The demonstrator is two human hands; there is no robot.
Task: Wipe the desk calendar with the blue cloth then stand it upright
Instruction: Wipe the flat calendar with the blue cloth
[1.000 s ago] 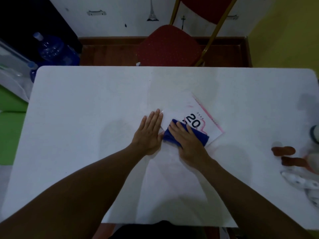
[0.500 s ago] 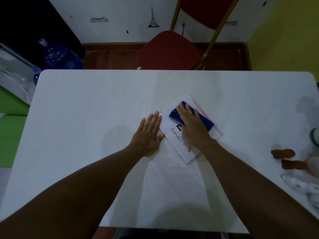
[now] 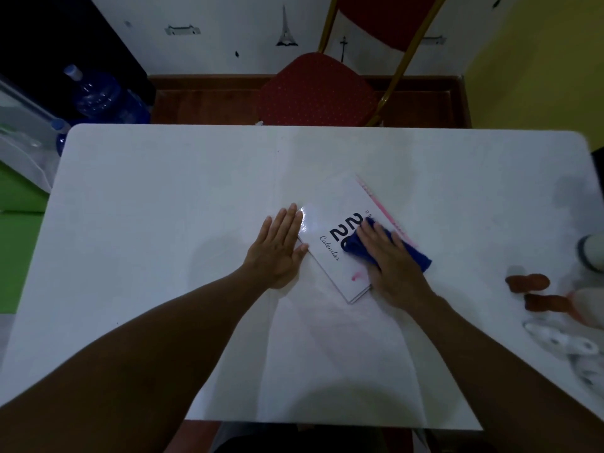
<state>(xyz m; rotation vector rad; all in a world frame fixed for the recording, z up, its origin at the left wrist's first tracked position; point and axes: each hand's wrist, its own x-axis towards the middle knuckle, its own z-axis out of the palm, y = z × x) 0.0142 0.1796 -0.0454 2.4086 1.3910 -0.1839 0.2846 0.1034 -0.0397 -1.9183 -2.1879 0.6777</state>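
The head view looks down on a white table (image 3: 163, 223) with one calendar (image 3: 340, 220) lying flat, turned at an angle, a little right of the table's middle and clear of every edge. The left hand (image 3: 277, 248) lies flat, fingers straight and close together, palm on the table, its inner side touching the calendar's left edge; this looks like a brace that keeps the calendar from sliding under the wiping. The right hand (image 3: 389, 256) presses flat with fingers slightly spread on one bunched blue cloth (image 3: 418, 256), which covers the calendar's right part beside the pink binding (image 3: 385, 214), so the wiping step seems underway and the standing-up step is not yet done. Near the table's right edge lie two small brown pieces (image 3: 528, 282) and some white things too blurred to name. Beyond the far edge stands one red chair (image 3: 313, 89). Off the far left corner there is a blue water bottle (image 3: 98, 93); a second may sit below it, but that is unclear.
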